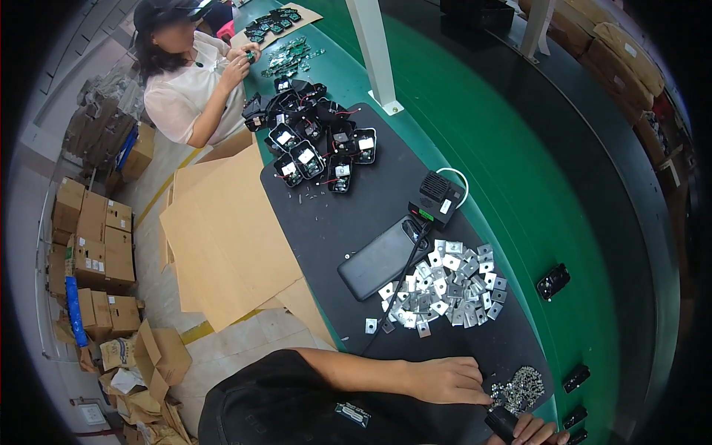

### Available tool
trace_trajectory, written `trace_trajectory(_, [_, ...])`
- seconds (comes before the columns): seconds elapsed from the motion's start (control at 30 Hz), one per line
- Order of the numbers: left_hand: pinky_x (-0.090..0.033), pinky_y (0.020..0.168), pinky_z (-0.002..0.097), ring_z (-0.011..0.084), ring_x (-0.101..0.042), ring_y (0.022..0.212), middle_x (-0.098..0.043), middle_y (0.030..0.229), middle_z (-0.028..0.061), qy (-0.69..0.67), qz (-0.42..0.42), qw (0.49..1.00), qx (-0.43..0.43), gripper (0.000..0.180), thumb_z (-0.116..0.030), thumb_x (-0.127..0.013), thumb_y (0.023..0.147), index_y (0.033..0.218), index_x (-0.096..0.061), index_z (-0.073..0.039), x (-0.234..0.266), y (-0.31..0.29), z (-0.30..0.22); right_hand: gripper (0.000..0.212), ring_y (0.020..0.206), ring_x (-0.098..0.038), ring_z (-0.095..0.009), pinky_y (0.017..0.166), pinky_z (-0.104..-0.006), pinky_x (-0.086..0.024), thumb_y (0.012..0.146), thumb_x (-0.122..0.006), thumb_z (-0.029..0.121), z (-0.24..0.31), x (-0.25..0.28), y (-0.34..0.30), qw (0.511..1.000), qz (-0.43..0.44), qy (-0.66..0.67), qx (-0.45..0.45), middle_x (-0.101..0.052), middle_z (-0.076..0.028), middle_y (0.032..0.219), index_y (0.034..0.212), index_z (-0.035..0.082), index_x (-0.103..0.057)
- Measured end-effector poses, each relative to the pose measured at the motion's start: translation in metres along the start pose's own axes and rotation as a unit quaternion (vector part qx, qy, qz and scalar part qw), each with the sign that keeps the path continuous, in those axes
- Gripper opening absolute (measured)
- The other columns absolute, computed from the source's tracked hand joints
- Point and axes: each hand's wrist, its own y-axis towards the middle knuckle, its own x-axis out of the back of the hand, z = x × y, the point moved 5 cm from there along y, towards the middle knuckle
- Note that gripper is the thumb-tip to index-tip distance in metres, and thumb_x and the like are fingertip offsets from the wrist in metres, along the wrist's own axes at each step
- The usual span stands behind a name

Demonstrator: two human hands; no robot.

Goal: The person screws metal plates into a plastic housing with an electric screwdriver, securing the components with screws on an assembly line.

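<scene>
My left hand (pixel 447 380) reaches across the mat's near end with its fingers bent together. Its fingertips are at the edge of a pile of small metal screws (pixel 525 387), and what they pinch, if anything, is too small to make out. At the lower edge my right hand (pixel 535 430), partly cut off, grips a black cylindrical tool (pixel 501 423), whose end is close to the left fingertips. Beyond my left forearm lies a heap of small silver metal plates with holes (pixel 437 305).
On the black mat (pixel 311 222) lie a dark grey rectangular device (pixel 378 259), a black box-shaped device (pixel 437 199) with cables and several open black housings (pixel 304 152). A co-worker (pixel 193 81) handles a small part at the far left. A white post (pixel 373 55) stands beyond.
</scene>
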Motion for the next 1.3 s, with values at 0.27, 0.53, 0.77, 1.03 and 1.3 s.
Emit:
trace_trajectory(0.27, [-0.045,0.078,0.0354,0.0241,-0.058,0.083,-0.062,0.085,0.0079,0.011,-0.012,1.000,0.006,0.024,-0.010,-0.059,0.084,0.106,-0.063,-0.002,0.000,0.002,-0.002,0.050,0.065,-0.047,-0.016,0.064,-0.0331,-0.037,0.085,-0.069,0.026,0.002,-0.003,-0.003,0.999,-0.039,-0.003,0.001,-0.048,-0.001,0.077,0.128,0.014,-0.046])
trace_trajectory(0.53, [-0.045,0.078,0.0353,0.0240,-0.058,0.083,-0.063,0.084,0.0082,0.015,-0.016,1.000,0.001,0.022,-0.010,-0.060,0.084,0.104,-0.063,-0.001,0.003,0.001,0.000,0.049,0.065,-0.045,-0.015,0.064,-0.0332,-0.037,0.086,-0.067,0.026,-0.002,-0.009,-0.001,0.999,-0.039,-0.016,0.008,-0.046,0.000,0.076,0.129,0.015,-0.046])
trace_trajectory(0.77, [-0.045,0.077,0.0348,0.0234,-0.058,0.082,-0.063,0.083,0.0079,0.013,-0.017,1.000,0.000,0.021,-0.010,-0.060,0.084,0.102,-0.063,-0.002,0.006,0.003,0.002,0.048,0.068,-0.044,-0.015,0.066,-0.0336,-0.037,0.087,-0.066,0.025,-0.001,-0.010,0.001,0.999,-0.037,-0.018,0.001,-0.045,-0.001,0.079,0.129,0.015,-0.046])
trace_trajectory(1.03, [-0.046,0.077,0.0352,0.0237,-0.059,0.084,-0.064,0.084,0.0080,0.023,-0.020,1.000,0.002,0.021,-0.011,-0.060,0.083,0.102,-0.064,-0.001,0.002,-0.001,-0.003,0.050,0.068,-0.045,-0.016,0.065,-0.0336,-0.037,0.086,-0.068,0.024,0.002,-0.014,-0.001,1.000,-0.013,-0.014,-0.006,-0.047,-0.001,0.080,0.129,0.016,-0.046])
trace_trajectory(1.3, [-0.047,0.075,0.0360,0.0237,-0.059,0.092,-0.063,0.105,0.0096,0.023,0.043,0.999,-0.001,0.031,-0.021,-0.062,0.088,0.112,-0.062,-0.002,-0.007,-0.001,0.007,0.048,0.056,-0.045,-0.009,0.060,-0.0235,-0.038,0.077,-0.070,0.011,0.000,0.006,-0.011,0.996,-0.052,0.020,0.069,-0.046,0.001,0.072,0.115,0.009,-0.041])
